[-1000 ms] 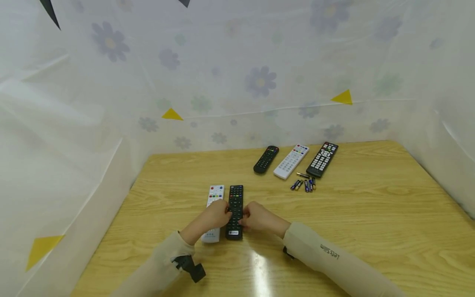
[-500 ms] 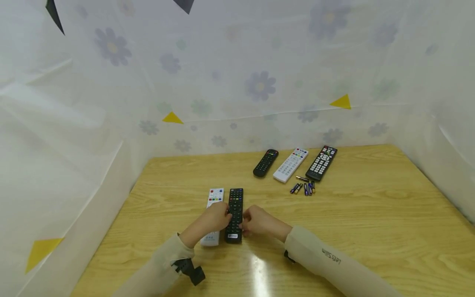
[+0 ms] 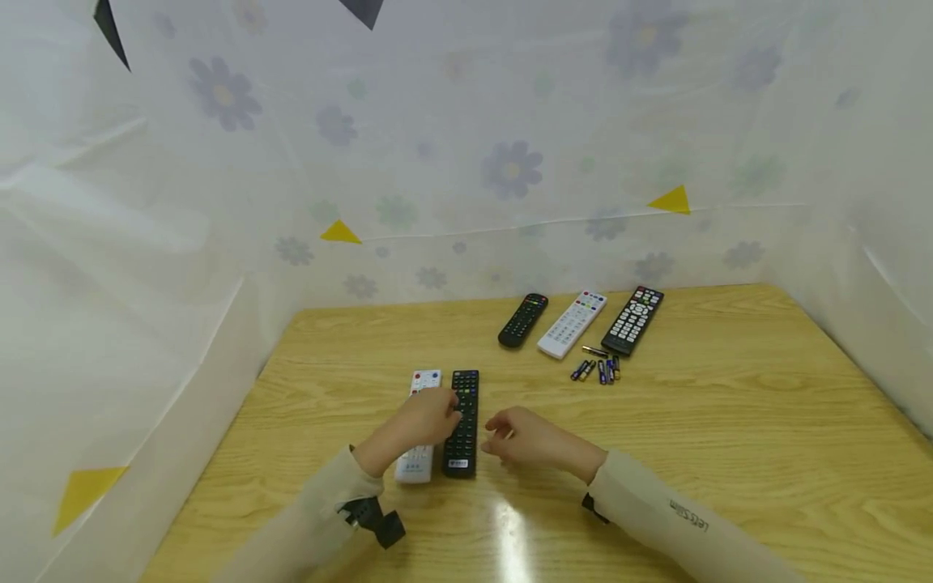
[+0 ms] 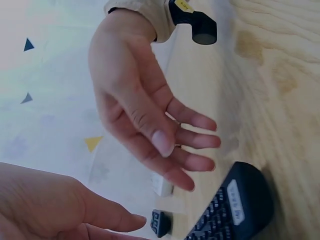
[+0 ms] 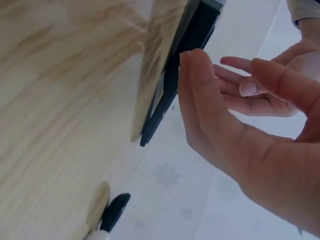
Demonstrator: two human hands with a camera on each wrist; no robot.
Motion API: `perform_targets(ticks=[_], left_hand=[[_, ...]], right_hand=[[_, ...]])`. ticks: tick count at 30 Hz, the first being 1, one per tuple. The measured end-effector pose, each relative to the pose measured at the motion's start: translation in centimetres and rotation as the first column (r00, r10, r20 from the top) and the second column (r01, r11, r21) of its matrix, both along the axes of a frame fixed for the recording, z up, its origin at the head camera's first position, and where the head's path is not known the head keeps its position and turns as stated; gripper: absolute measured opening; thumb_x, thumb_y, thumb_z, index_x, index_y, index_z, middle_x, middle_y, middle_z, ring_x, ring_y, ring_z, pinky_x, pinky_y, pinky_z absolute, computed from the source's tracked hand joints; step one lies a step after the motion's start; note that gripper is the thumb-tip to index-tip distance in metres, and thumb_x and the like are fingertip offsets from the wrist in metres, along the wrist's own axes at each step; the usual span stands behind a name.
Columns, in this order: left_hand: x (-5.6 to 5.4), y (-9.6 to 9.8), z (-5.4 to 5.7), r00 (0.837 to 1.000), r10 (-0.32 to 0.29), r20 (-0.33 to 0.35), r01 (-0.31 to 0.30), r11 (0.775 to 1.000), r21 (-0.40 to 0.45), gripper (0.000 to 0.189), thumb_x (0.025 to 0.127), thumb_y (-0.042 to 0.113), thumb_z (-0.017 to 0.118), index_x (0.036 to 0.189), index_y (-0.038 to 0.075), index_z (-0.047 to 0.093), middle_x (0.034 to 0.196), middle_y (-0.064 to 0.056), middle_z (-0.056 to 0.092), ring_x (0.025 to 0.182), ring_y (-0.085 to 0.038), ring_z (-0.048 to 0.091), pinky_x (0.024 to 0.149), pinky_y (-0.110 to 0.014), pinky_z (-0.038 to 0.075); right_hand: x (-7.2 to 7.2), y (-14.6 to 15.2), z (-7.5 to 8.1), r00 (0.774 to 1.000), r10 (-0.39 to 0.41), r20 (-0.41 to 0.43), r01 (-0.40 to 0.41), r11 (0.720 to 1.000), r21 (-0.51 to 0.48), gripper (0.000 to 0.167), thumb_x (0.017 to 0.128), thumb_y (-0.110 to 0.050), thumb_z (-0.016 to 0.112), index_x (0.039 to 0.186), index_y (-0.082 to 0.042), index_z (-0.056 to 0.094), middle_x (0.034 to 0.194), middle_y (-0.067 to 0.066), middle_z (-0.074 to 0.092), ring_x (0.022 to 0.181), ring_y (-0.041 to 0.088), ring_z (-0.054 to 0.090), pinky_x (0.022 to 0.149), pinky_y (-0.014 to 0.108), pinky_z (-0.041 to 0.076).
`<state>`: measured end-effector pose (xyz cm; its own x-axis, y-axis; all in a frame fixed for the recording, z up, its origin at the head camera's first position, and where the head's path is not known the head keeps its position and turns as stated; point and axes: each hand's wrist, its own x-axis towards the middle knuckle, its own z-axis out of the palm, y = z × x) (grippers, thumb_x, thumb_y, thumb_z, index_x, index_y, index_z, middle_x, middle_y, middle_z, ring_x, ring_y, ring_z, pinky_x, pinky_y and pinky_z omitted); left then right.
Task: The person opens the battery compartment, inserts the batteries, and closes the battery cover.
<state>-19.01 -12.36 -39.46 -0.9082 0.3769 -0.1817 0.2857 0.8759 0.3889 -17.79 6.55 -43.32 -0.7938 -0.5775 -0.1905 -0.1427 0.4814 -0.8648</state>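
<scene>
A black remote control (image 3: 462, 429) lies face up on the wooden table, beside a white remote control (image 3: 417, 465) on its left. My left hand (image 3: 426, 417) hovers above these two, hiding the middle of the white one; its fingers are loosely bent with nothing in them. To the right of the black remote is my right hand (image 3: 530, 439), a small gap away from the remote's edge. In the right wrist view, the right hand's fingers (image 5: 202, 90) extend in a gentle curve, holding nothing. The left wrist view shows the black remote's labelled end (image 4: 237, 202) below the right hand.
Farther back on the wooden table (image 3: 700, 421) lie a small black remote (image 3: 522, 321), a white remote (image 3: 572, 324) and a black remote with white keys (image 3: 632, 321). Several batteries (image 3: 602, 370) lie in front of them. Flower-printed sheeting (image 3: 437, 162) encloses the table's back and sides.
My right hand has let go of the black remote's right edge and drawn away to the right. My left hand has lifted slightly off its left edge. Both near remotes stay in place.
</scene>
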Motion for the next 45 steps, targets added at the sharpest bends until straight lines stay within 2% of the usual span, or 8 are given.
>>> perform_targets(ticks=[5, 11, 20, 24, 28, 31, 38, 45], left_hand=[[-1.5, 0.3, 0.4, 0.997, -0.054, 0.051, 0.05, 0.996, 0.078, 0.023, 0.095, 0.009, 0.06, 0.11, -0.007, 0.065, 0.1, -0.016, 0.068, 0.088, -0.025, 0.065, 0.078, -0.039, 0.055], [-3.8, 1.1, 1.4, 0.992, -0.084, 0.093, 0.07, 0.987, 0.143, 0.022, 0.097, 0.009, 0.057, 0.11, -0.004, 0.068, 0.096, -0.012, 0.068, 0.076, -0.018, 0.061, 0.071, -0.032, 0.054], [-10.1, 3.8, 1.8, 0.999, -0.008, 0.039, -0.006, 0.94, 0.341, 0.03, 0.098, 0.009, 0.053, 0.122, -0.007, 0.06, 0.112, -0.02, 0.065, 0.095, -0.027, 0.064, 0.078, -0.032, 0.055], [-12.4, 5.4, 1.9, 0.999, 0.024, -0.032, -0.014, 0.961, 0.277, 0.031, 0.099, 0.014, 0.052, 0.124, -0.002, 0.061, 0.119, -0.017, 0.063, 0.106, -0.028, 0.061, 0.087, -0.038, 0.053], [-19.3, 6.4, -3.7, 0.989, -0.014, -0.145, 0.044, 0.978, 0.206, 0.023, 0.096, 0.024, 0.056, 0.092, 0.006, 0.071, 0.086, -0.003, 0.065, 0.078, -0.014, 0.059, 0.068, -0.026, 0.05], [-22.8, 7.4, -6.7, 0.987, -0.02, -0.158, 0.049, 0.983, 0.176, 0.029, 0.093, 0.019, 0.056, 0.067, 0.006, 0.055, 0.062, 0.002, 0.045, 0.056, -0.008, 0.037, 0.051, -0.023, 0.032], [-18.4, 10.3, -3.3, 0.995, 0.096, 0.013, -0.096, 0.995, 0.002, 0.021, 0.099, 0.007, 0.046, 0.109, -0.003, 0.06, 0.107, -0.013, 0.06, 0.086, -0.022, 0.055, 0.072, -0.03, 0.048], [-16.8, 11.8, -3.0, 0.994, 0.026, -0.107, -0.049, 0.975, -0.216, 0.031, 0.102, 0.015, 0.047, 0.126, 0.001, 0.058, 0.123, -0.011, 0.062, 0.112, -0.019, 0.059, 0.095, -0.029, 0.049]], right_hand=[[0.6, 2.1, 0.1, 0.992, 0.087, -0.092, -0.088, 0.996, -0.008, 0.039, 0.094, -0.015, 0.062, 0.119, 0.014, 0.057, 0.096, 0.009, 0.065, 0.083, 0.019, 0.062, 0.068, 0.028, 0.053], [1.0, 4.6, 0.1, 0.973, 0.101, -0.207, -0.097, 0.995, 0.029, 0.036, 0.096, -0.015, 0.06, 0.117, 0.014, 0.059, 0.095, 0.006, 0.066, 0.084, 0.017, 0.061, 0.071, 0.026, 0.052], [1.3, 7.1, 0.9, 0.958, -0.003, -0.286, 0.038, 0.992, 0.118, 0.033, 0.095, -0.012, 0.061, 0.113, 0.015, 0.06, 0.094, 0.009, 0.066, 0.081, 0.018, 0.06, 0.067, 0.029, 0.052], [1.4, 7.6, 0.6, 0.951, -0.008, -0.31, 0.054, 0.989, 0.137, 0.032, 0.093, -0.012, 0.063, 0.11, 0.016, 0.061, 0.089, 0.008, 0.066, 0.078, 0.017, 0.06, 0.066, 0.028, 0.052], [1.5, 7.8, 0.3, 0.948, 0.002, -0.318, 0.047, 0.988, 0.147, 0.032, 0.093, -0.012, 0.063, 0.108, 0.016, 0.062, 0.087, 0.008, 0.067, 0.076, 0.015, 0.06, 0.063, 0.026, 0.052], [1.6, 8.0, 0.3, 0.943, 0.011, -0.333, 0.039, 0.989, 0.143, 0.032, 0.093, -0.012, 0.064, 0.107, 0.016, 0.062, 0.087, 0.009, 0.067, 0.075, 0.015, 0.061, 0.061, 0.025, 0.052], [1.9, 8.1, 0.7, 0.937, 0.008, -0.348, 0.047, 0.988, 0.149, 0.03, 0.092, -0.011, 0.064, 0.105, 0.017, 0.063, 0.084, 0.008, 0.066, 0.074, 0.015, 0.061, 0.061, 0.026, 0.052], [2.2, 8.0, 0.8, 0.94, 0.008, -0.341, 0.052, 0.984, 0.168, 0.031, 0.092, -0.012, 0.064, 0.107, 0.016, 0.063, 0.085, 0.007, 0.067, 0.075, 0.014, 0.06, 0.062, 0.025, 0.052]])
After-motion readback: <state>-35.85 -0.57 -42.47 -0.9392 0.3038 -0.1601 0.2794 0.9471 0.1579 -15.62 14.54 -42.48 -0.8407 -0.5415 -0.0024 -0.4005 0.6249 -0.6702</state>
